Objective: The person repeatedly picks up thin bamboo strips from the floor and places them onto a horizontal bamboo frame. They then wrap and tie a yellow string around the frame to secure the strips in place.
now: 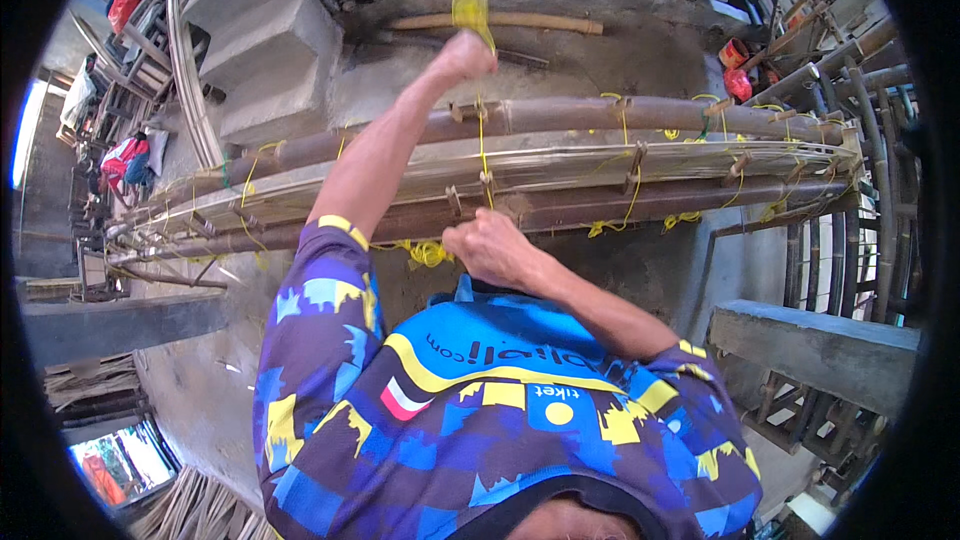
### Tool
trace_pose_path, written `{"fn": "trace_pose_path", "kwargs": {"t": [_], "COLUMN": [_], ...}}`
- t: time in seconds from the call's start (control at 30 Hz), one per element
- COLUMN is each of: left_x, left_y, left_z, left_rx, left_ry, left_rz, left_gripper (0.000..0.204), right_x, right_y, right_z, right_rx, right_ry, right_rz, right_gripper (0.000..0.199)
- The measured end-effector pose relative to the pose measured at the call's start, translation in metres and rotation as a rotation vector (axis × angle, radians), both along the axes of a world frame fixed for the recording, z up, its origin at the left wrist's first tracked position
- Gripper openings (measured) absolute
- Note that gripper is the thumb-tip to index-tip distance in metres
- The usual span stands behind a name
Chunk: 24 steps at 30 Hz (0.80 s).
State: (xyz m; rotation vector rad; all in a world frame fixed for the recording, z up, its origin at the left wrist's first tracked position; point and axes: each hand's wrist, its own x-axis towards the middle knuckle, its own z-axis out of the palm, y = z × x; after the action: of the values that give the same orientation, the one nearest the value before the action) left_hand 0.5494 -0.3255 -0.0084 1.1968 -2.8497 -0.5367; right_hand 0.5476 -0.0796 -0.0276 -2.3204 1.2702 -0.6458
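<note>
At twelve o'clock the left hand (468, 58) clutches yellow cord (468, 10); mid-dial, the right hand (490, 245) apparently pinches it. Lettering (530, 349) crosses the six-o'clock shirt (500, 440).

left hand (466, 57): fist around bundled yellow cord (470, 10); beyond the far pole (560, 116) | right hand (490, 245): fist closed on taut yellow cord (483, 145); beside the near pole (600, 204) | between grips: pale strips (570, 162); wooden peg (634, 168) right of the cord | left of right grip: yellow coil (428, 255) | beyond left grip: bamboo stick (545, 22)
</note>
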Motion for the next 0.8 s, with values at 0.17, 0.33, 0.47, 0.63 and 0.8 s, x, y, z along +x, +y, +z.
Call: {"fn": "trace_pose_path", "kwargs": {"t": [0.17,0.33,0.47,0.63,0.8], "left_x": [-0.009,-0.048,-0.069,-0.075,-0.077], "left_y": [-0.004,0.104,0.162,0.167,0.170], "left_z": [0.014,0.074,0.037,0.010,0.020], "left_rx": [0.016,0.109,0.210,0.270,0.253], "left_ry": [-0.401,0.015,0.149,0.327,0.242], "left_rz": [-0.005,-0.217,-0.360,-0.221,-0.183], "left_gripper": [0.039,0.032,0.022,0.025,0.024], "right_x": [-0.042,-0.117,-0.155,-0.172,-0.173], "right_y": [0.022,0.067,0.058,-0.039,-0.086], "right_z": [0.018,-0.003,0.047,0.164,0.131], "right_rx": [-0.250,-0.111,0.032,-0.019,-0.521], "right_ry": [-0.328,-0.080,-0.528,-0.676,-0.459], "right_rz": [-0.075,-1.343,-0.970,-0.778,-0.390], "right_gripper": [0.009,0.021,0.024,0.018,0.023]}}
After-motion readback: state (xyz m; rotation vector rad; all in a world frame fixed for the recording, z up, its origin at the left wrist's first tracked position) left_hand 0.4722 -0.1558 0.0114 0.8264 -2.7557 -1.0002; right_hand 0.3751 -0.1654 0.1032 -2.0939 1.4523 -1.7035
